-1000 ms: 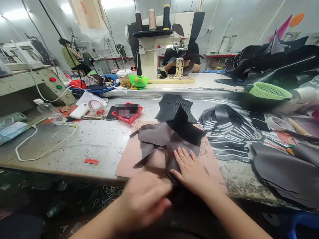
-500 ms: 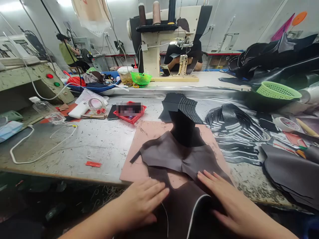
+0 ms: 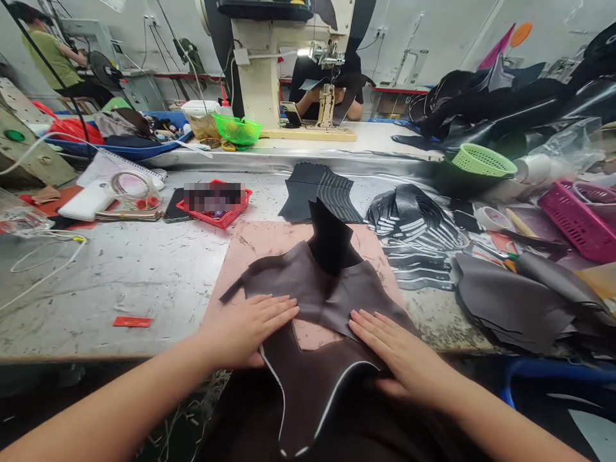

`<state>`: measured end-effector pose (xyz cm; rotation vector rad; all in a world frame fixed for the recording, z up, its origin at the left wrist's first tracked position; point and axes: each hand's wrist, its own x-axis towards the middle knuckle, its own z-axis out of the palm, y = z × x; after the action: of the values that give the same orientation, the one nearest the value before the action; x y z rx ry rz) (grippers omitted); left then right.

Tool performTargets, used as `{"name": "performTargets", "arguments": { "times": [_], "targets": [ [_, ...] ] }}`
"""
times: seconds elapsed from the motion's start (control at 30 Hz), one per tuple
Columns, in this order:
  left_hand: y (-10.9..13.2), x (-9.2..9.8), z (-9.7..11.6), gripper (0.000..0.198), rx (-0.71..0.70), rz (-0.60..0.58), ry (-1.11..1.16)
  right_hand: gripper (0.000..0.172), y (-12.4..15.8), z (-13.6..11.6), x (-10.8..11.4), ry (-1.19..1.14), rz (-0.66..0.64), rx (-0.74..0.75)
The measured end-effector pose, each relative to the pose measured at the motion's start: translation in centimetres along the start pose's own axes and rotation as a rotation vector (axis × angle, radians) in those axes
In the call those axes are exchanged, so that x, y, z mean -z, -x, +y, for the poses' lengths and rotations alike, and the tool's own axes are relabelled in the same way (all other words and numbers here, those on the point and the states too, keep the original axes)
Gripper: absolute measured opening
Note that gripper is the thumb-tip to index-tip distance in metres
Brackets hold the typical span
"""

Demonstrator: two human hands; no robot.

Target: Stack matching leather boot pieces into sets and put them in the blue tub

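A dark brown leather piece (image 3: 312, 282) lies on the pink board (image 3: 250, 237), a black part standing up at its far end. Its near flap (image 3: 308, 378), with a white line along the curved edge, hangs over the table's front edge. My left hand (image 3: 250, 324) rests on the leather's left side, fingers stretched out together. On the right side, my right hand (image 3: 392, 346) lies with its fingers extended over the leather and its thumb lower, by the flap's edge. Neither hand is wrapped round anything.
Beyond the board is a stack of black pieces (image 3: 308, 192). Black strips (image 3: 418, 221) and brown leather pieces (image 3: 510, 308) lie to the right. A red basket (image 3: 224, 218) and a red strip (image 3: 132, 322) are left. A sewing machine (image 3: 257, 83) stands behind.
Both hands have moved forward over the leather, the left one now flat on its left side. The near flap shows more fully, and the view has turned right and down.
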<state>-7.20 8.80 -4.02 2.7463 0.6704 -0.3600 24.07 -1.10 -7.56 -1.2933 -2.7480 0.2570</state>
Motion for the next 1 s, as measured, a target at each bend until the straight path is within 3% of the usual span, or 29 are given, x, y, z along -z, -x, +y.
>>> {"name": "performTargets", "arguments": {
  "times": [0.13, 0.2, 0.3, 0.4, 0.47, 0.6, 0.73, 1.0],
  "targets": [
    [-1.4, 3.4, -0.8, 0.101, -0.077, -0.115, 0.082, 0.079, -1.3, 0.8, 3.0, -0.161, -0.126, 0.012],
    [-2.6, 4.1, -0.9, 0.084, -0.109, -0.09, 0.088, 0.064, -2.6, 0.9, 3.9, -0.228, -0.097, -0.025],
    [-4.2, 3.1, -0.8, 0.056, -0.235, 0.058, 0.054, 0.065, -4.6, 1.1, 3.6, -0.402, 0.111, -0.044],
    [-5.2, 1.1, -1.5, 0.068, -0.43, 0.101, 0.054, 0.062, -5.6, 1.2, 1.9, -0.679, 0.417, -0.016],
    [-5.6, 0.5, -2.4, 0.074, -0.483, 0.091, 0.058, 0.051, -5.6, 1.3, 0.9, -0.74, 0.479, -0.014],
    [-6.6, 1.0, -4.3, 0.067, -0.563, 0.07, 0.048, 0.024, -5.2, 1.1, 0.1, -0.496, 0.382, 0.039],
    [-7.1, 1.6, -4.9, 0.059, -0.565, 0.078, 0.029, 0.031, -5.4, 0.7, 0.0, -0.259, 0.342, 0.047],
    [-6.9, 0.8, -4.3, 0.055, -0.528, 0.205, 0.008, 0.044, -6.5, 0.2, 0.5, -0.123, 0.169, -0.024]
  ]
}}
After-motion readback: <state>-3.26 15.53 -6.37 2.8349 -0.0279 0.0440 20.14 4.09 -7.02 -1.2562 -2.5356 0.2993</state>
